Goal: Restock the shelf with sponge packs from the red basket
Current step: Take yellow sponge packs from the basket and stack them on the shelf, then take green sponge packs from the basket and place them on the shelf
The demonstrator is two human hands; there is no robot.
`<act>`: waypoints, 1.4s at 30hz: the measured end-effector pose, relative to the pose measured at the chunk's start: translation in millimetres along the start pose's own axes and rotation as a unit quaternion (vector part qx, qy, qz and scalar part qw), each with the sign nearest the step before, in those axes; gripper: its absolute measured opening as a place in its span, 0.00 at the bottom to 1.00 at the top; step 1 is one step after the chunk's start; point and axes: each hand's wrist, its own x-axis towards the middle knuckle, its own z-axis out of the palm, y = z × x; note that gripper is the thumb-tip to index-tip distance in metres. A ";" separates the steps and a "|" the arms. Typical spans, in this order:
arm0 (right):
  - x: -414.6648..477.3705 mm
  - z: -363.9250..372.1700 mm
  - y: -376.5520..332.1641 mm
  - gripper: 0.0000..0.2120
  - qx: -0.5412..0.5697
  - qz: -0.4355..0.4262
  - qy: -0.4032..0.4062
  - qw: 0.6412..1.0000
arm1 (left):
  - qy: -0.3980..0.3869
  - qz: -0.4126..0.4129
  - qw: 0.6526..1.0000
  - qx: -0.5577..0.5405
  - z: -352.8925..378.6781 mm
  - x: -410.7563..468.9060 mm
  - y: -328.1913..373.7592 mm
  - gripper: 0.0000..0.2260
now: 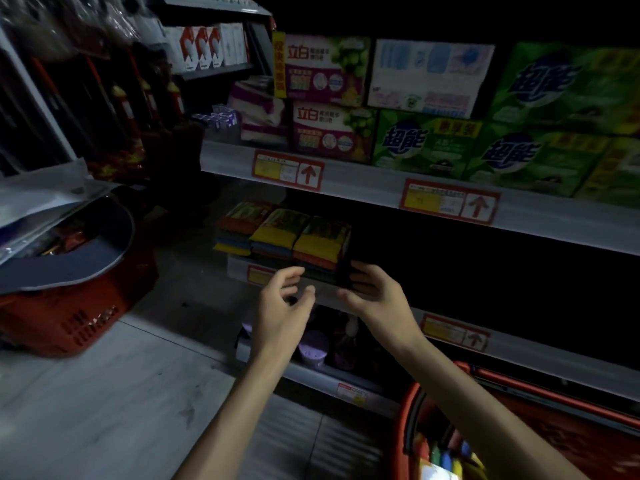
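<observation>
Three stacks of sponge packs [317, 242], in yellow, orange, blue and green, sit side by side on the middle shelf [388, 304]. My right hand [372, 292] grips the dark right end of the rightmost stack, thumb below and fingers above. Just in front of that stack, by the shelf edge, my left hand [282, 303] hovers with its fingers curled apart and nothing in it. The red basket [408, 407] stands at the bottom right, with more colourful sponge packs [450, 455] inside.
The shelf above holds boxes of soap [429, 140] behind price tags [287, 169]. A second red basket [72, 317], covered with bags, stands on the floor at left. The lower shelf holds small purple containers [313, 348]. To the right of the sponges, the middle shelf is dark.
</observation>
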 end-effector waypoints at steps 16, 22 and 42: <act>-151.4 -217.5 30.0 0.32 -0.268 -0.065 -0.073 0.959 | -0.191 0.201 0.951 0.133 77.5 -140.0 48.9 0.21; -208.0 -291.1 52.8 0.35 -0.322 -0.031 -0.125 0.938 | -0.267 0.255 0.914 0.171 117.7 -184.3 58.6 0.21; -302.5 -281.4 146.7 0.51 -0.425 0.183 -0.206 0.862 | -0.387 0.367 0.655 0.535 232.3 -183.9 -40.4 0.40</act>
